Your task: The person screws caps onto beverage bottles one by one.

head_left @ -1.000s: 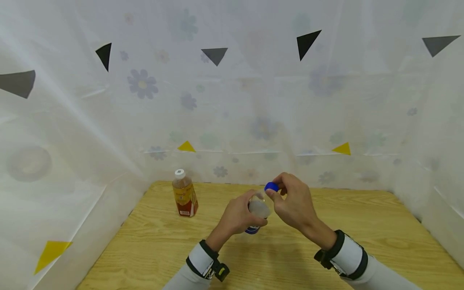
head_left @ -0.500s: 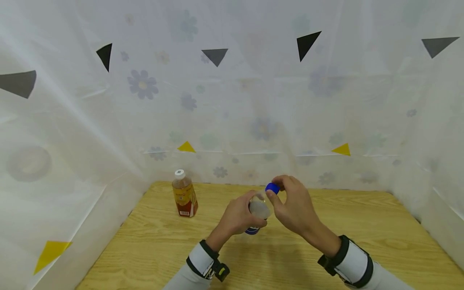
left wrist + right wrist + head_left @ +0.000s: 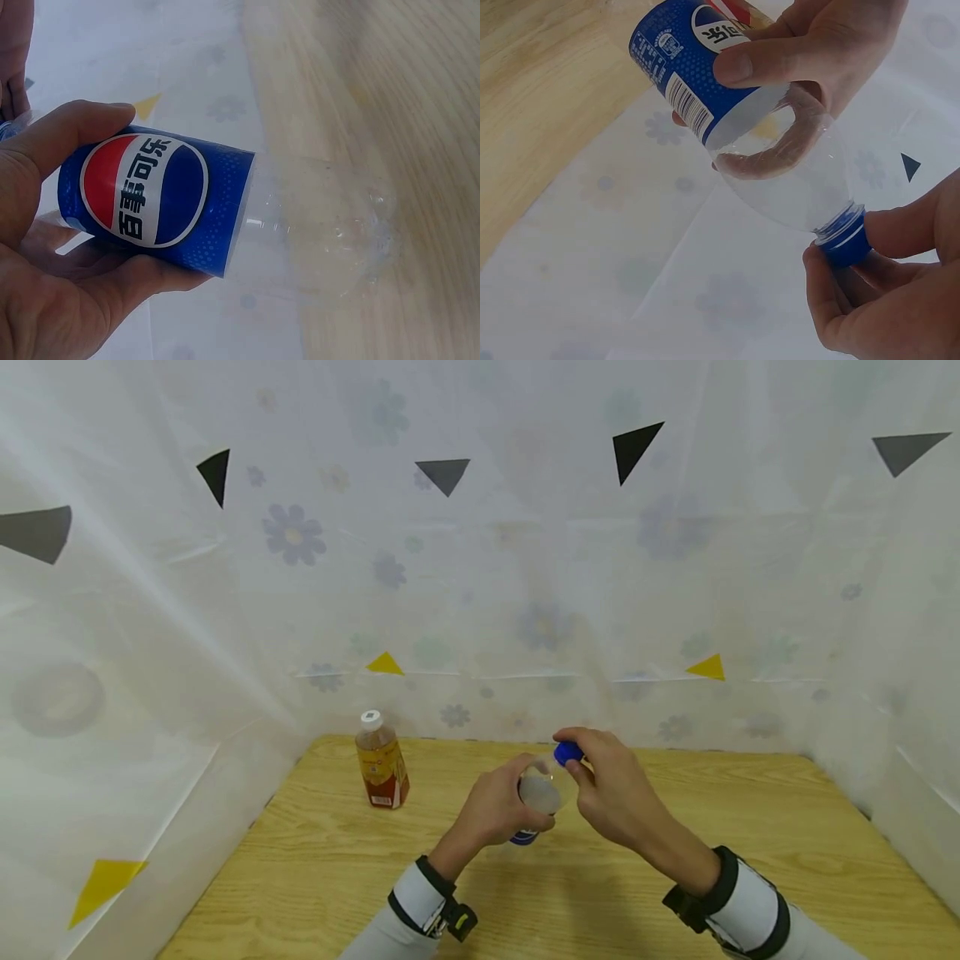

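Observation:
A clear plastic soda bottle [image 3: 315, 217] with a blue, red and white label is held tilted above the table. My left hand [image 3: 495, 806] grips it around the label, thumb and fingers on opposite sides. No drink shows inside the clear part. On the bottle's neck sits a blue cap [image 3: 845, 238], pinched between the thumb and fingers of my right hand [image 3: 618, 793]. Cap and neck touch in the right wrist view; whether the threads are engaged I cannot tell. From the head view, the left hand hides most of the label.
A second bottle [image 3: 382, 768], with a white cap, yellow label and reddish-brown drink, stands upright at the table's back left. The wood-grain table [image 3: 300, 877] ends at a pale flower-patterned curtain [image 3: 480, 593] behind and on both sides.
My right hand has shifted slightly to the right, and its fingers have turned around the blue cap. The left hand and the bottle have barely moved.

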Motion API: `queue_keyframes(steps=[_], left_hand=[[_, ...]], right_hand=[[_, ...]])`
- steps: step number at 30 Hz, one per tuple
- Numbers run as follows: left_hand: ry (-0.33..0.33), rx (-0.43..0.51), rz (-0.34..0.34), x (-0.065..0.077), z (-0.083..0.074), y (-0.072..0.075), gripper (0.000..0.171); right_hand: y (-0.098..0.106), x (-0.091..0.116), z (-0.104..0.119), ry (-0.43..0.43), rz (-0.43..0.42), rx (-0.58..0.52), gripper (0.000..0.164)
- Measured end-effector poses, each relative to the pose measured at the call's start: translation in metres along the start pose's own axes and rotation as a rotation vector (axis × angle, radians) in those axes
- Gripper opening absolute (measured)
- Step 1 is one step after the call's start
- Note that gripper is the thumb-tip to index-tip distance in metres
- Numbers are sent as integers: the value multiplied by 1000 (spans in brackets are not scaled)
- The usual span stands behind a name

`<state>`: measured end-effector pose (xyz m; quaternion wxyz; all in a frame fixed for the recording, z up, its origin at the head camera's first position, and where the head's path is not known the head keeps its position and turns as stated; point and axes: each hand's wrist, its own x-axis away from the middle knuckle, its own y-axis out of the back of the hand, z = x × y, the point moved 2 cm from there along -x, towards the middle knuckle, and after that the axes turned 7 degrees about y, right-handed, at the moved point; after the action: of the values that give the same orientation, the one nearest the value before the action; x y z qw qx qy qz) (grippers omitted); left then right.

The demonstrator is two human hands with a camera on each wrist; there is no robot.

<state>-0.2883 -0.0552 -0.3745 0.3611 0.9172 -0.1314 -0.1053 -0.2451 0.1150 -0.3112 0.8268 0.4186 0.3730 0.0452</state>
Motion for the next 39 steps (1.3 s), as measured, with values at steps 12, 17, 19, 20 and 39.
queue_keyframes(steps=[12, 17, 19, 20, 39], left_hand=[[-6, -3, -13, 1, -1, -1, 60], [-15, -14, -22, 0, -1, 0, 58], [-22, -16, -29, -1, 0, 0, 58], [-26, -16, -31, -1, 0, 0, 57], [-33, 9, -55, 0, 2, -5, 58]], right_hand=[[-4, 0, -6, 27, -72, 17, 27], [-4, -2, -6, 17, -69, 14, 26], [-4, -3, -6, 10, -67, 12, 25], [-3, -3, -6, 7, -67, 11, 24], [-6, -4, -9, 24, -151, 61, 13]])
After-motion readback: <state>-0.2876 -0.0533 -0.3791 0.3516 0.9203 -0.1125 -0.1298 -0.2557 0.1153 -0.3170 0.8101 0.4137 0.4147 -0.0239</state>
